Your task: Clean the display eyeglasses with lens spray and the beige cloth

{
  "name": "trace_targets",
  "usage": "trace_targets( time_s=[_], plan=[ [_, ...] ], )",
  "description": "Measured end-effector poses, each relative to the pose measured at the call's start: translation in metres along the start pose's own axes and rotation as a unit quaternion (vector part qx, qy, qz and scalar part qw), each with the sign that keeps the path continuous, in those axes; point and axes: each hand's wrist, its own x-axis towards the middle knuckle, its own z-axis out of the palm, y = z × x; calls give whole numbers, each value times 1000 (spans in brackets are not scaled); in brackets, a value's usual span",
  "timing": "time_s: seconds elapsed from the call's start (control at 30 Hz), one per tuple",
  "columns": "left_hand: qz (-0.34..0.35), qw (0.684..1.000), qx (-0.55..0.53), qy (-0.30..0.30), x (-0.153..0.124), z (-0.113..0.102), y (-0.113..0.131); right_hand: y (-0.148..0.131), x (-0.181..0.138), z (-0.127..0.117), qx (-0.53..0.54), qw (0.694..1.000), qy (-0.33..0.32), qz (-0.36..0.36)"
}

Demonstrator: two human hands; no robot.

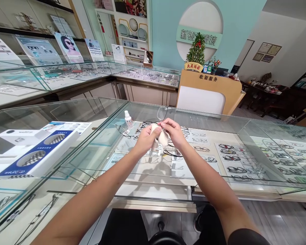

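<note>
Both my hands meet above the glass display counter (219,122). My left hand (146,138) is closed around a white cleaning cloth (161,137), pressing it against a pair of thin-framed glasses (162,114). My right hand (173,131) pinches the frame of those glasses, whose clear lens rises just above my fingers. A small white spray bottle (128,120) stands on the glass just left of my hands, beside another pair of dark-rimmed glasses (122,130) lying flat.
Rows of spectacle frames (232,159) lie inside the case under the glass. A blue and white box (37,157) sits on the counter at left. More glass cases (73,75) and a wooden cashier desk (209,90) stand behind. A stool (165,237) is below me.
</note>
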Motion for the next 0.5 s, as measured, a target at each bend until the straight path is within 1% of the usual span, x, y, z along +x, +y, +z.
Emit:
trace_targets(
  time_s=[0.1,0.17,0.23,0.33,0.43,0.5],
  plan=[
    [4,999,-11,37,-2,1,-2,-1,-2,1,-33,999,-12,-23],
    [6,999,-6,35,-4,0,-3,-1,-2,1,-30,999,-16,-32],
    [5,1000,9,16,-6,-2,-2,0,-2,-1,-11,999,-14,-29],
    [7,999,31,-26,-10,-5,2,1,-2,-4,17,1000,-11,-6],
    [16,997,24,-65,-12,-8,5,1,-2,-7,37,999,-12,19],
    [9,996,17,-87,-14,-9,6,0,-2,-9,45,998,-6,35]
  ],
)
